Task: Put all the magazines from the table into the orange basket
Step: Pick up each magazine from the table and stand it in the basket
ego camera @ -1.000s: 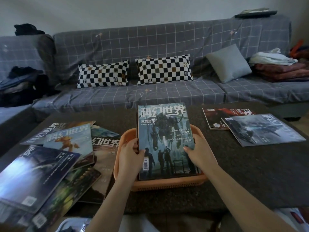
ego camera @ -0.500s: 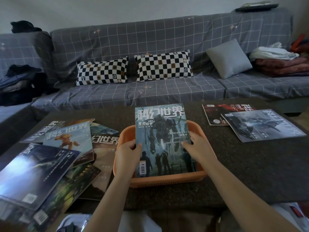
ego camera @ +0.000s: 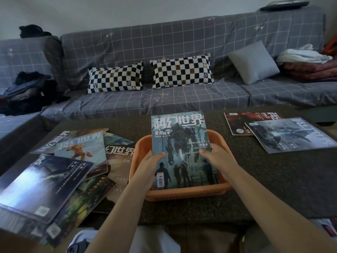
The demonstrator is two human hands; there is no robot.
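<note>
Magazine [ego camera: 179,143] tilted in orange basket [ego camera: 186,195], left hand [ego camera: 149,168] and right hand [ego camera: 219,159] gripping its side edges, table [ego camera: 273,179]

Dim room, soft daylight; glare on glossy magazine cover [ego camera: 39,187] at left; wide-angle bending, blur at edges.

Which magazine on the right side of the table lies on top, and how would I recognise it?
On the dark table, look right of the orange basket toward the far right corner. Two magazines overlap there; the top one is the grey-blue magazine, nearer the right edge. It partly covers the red magazine behind it.
</note>
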